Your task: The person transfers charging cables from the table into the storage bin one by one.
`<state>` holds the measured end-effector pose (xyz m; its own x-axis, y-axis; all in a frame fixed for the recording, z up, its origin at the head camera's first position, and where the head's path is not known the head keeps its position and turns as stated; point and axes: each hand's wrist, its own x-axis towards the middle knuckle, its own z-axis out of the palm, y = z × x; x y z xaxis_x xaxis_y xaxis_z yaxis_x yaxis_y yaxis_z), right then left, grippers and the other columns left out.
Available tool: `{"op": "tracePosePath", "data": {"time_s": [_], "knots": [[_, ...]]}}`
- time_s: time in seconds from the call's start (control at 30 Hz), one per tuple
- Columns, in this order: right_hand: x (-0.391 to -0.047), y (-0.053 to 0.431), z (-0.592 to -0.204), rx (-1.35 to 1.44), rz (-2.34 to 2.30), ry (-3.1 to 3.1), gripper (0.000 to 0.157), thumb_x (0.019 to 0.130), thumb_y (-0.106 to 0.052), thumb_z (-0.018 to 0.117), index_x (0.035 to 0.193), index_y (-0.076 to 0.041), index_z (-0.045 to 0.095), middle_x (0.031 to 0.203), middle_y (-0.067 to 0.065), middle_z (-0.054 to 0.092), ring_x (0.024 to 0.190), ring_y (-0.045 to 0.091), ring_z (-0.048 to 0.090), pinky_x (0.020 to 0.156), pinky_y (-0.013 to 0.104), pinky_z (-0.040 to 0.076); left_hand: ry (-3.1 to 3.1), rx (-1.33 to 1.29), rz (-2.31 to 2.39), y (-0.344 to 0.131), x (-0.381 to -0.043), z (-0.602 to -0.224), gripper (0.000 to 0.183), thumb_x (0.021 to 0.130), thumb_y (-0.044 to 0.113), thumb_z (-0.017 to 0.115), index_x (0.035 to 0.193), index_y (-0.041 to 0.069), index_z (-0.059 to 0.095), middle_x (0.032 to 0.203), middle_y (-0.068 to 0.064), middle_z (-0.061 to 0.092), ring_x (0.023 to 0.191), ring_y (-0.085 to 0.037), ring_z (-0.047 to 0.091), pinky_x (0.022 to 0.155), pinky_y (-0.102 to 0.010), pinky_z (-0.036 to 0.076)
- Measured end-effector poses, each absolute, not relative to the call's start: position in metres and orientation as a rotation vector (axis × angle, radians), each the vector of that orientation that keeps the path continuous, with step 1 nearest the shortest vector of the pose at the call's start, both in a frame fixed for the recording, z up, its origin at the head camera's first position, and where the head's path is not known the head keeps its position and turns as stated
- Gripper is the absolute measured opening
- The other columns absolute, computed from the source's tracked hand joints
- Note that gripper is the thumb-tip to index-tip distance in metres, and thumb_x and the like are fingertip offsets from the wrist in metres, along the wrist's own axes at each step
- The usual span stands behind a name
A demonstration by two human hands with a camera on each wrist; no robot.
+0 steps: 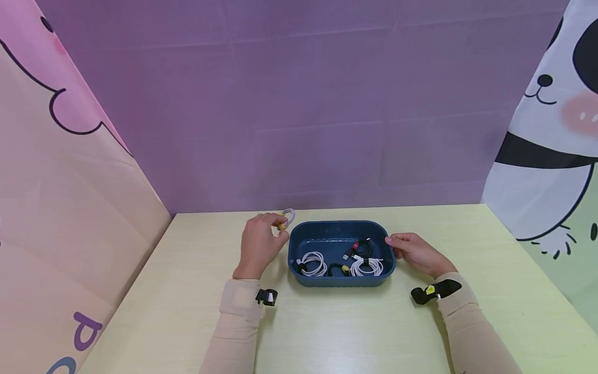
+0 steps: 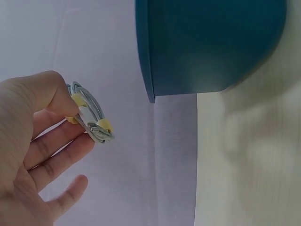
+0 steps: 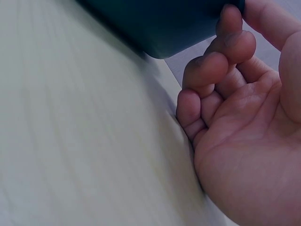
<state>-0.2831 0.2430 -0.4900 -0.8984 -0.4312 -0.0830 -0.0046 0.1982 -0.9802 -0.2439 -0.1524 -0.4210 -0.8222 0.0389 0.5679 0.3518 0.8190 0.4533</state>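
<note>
My left hand [image 1: 262, 243] pinches a small coiled white cable [image 2: 89, 113] with yellow bands between thumb and fingers. It is held in the air just left of a dark blue tray [image 1: 336, 281]. With thumb and curled fingers, my right hand [image 1: 417, 253] grips the tray's right rim; the right wrist view shows the fingers against its outer wall. Inside the tray lie a white coiled cable [image 1: 320, 268] at the left, a short black cable with a yellow part [image 1: 345, 270], another white coil [image 1: 374, 265] at the right, and a black cable with a red part [image 1: 363, 248] behind it.
The tray stands on a pale wooden table [image 1: 336, 327]. A purple cloth [image 1: 308, 114] hangs behind the table's far edge. Printed cloths with cartoon figures flank it, one left [image 1: 60, 208] and one right [image 1: 537, 192]. Each wrist wears a black strapped device.
</note>
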Motion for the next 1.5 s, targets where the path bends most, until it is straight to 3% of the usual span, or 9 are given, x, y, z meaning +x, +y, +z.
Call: {"op": "tracePosePath", "data": {"time_s": [0.8,1.5], "knots": [[-0.282,0.244,-0.489,-0.416,-1.755,2.117,0.035,0.108,-0.026,0.053,0.075,-0.018,0.059,0.071,-0.007,0.048,0.077,0.011,0.05,0.076,0.025,0.041,-2.394,-0.423,-0.692,-0.142,-0.244,-0.422,0.021,0.081,0.008,0.073,0.101,0.007,0.08,0.092,-0.007,0.078,0.085,-0.024,0.07,0.085,-0.043,0.054],[-0.282,0.243,-0.487,-0.418,-1.756,2.118,0.036,0.108,-0.026,0.053,0.073,-0.019,0.059,0.07,-0.006,0.047,0.075,0.01,0.049,0.074,0.025,0.04,-2.432,-0.503,-0.636,-0.122,-0.238,-0.421,0.02,0.085,0.009,0.076,0.104,0.012,0.081,0.104,-0.005,0.08,0.096,-0.024,0.072,0.098,-0.046,0.053]]}}
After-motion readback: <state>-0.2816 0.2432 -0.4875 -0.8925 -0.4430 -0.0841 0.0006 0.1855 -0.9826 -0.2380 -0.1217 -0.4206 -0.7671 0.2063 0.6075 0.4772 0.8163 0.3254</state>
